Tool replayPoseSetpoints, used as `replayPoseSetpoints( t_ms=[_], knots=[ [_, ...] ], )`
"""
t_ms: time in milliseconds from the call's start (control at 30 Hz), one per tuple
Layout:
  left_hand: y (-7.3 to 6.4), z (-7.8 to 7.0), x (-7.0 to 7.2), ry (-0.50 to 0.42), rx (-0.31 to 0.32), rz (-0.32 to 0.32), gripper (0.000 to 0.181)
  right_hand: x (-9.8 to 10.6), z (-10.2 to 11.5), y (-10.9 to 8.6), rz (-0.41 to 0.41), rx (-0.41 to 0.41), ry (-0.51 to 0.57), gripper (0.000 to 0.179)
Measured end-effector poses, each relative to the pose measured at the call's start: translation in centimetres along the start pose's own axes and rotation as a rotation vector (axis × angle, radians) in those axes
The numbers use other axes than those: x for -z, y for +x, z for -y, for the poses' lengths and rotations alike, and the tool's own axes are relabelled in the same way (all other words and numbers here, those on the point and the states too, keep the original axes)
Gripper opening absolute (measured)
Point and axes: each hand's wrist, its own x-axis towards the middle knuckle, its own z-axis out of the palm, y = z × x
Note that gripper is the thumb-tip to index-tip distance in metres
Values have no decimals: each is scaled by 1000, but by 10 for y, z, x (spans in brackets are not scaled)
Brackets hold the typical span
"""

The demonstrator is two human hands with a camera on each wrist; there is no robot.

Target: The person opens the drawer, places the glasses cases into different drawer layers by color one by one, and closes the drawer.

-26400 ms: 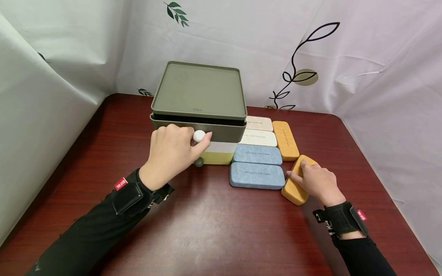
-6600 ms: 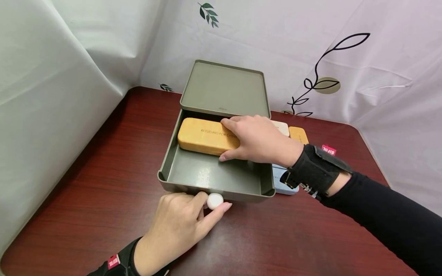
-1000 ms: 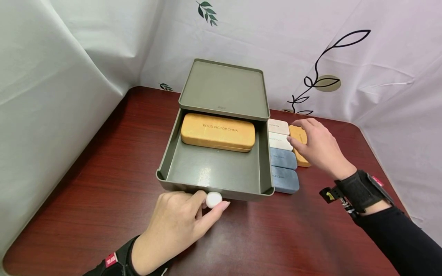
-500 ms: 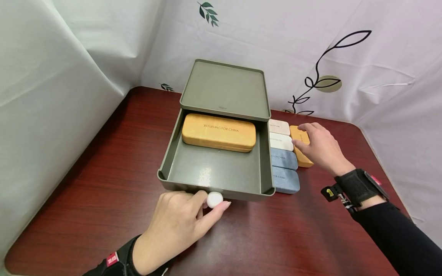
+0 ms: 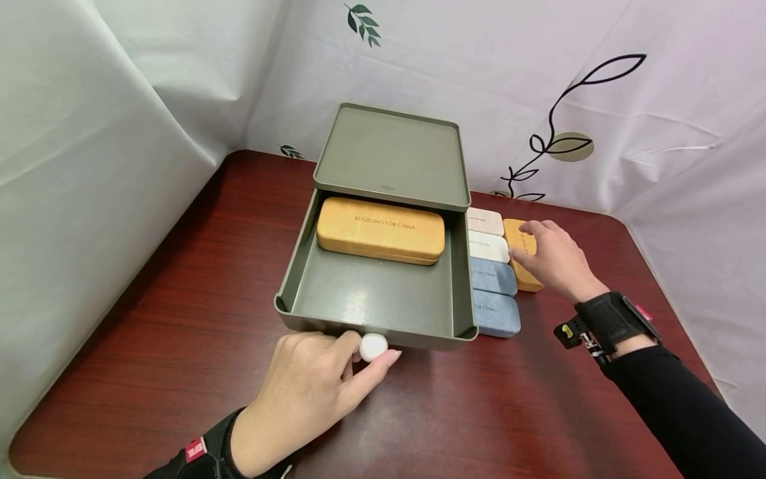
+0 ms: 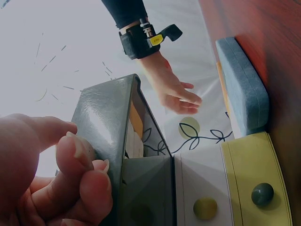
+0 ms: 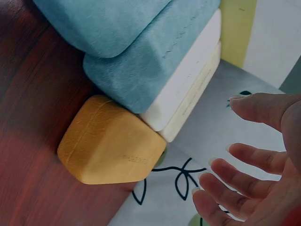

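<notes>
My left hand [image 5: 305, 382] pinches the white knob [image 5: 374, 347] of an olive-green drawer [image 5: 371, 299], which stands pulled out of its storage box [image 5: 391, 156]. Inside, a yellow glasses case [image 5: 380, 233] lies crosswise at the back. Over a second yellow glasses case [image 5: 526, 278] on the table hovers my right hand [image 5: 559, 261], thumb and fingers apart. In the right wrist view there is a gap between those fingers [image 7: 249, 188] and that yellow case.
Two blue glasses cases [image 5: 495, 313], a white case [image 5: 487, 246] and a pale pink case [image 5: 485, 221] lie in a row against the box's right side. Lower white and yellow drawers [image 6: 256, 174] with round knobs show in the left wrist view. A white curtain [image 5: 509, 40] stands behind.
Since the oldest frame, the drawer has been pulled out and a yellow glasses case put into it and let go. My right hand has moved back right, lately shifting slightly over the other yellow case.
</notes>
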Motion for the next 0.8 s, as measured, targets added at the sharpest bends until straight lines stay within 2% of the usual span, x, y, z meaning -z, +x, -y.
replayPoseSetpoints(
  t_ms=[400,800],
  knots=[
    [0,0,-1,-3,-5,-16,52,-9,-17,8,50,-53,-32,58],
    [0,0,-1,-7,-4,-20,51,-18,-31,15,102,-95,-13,64]
  ],
)
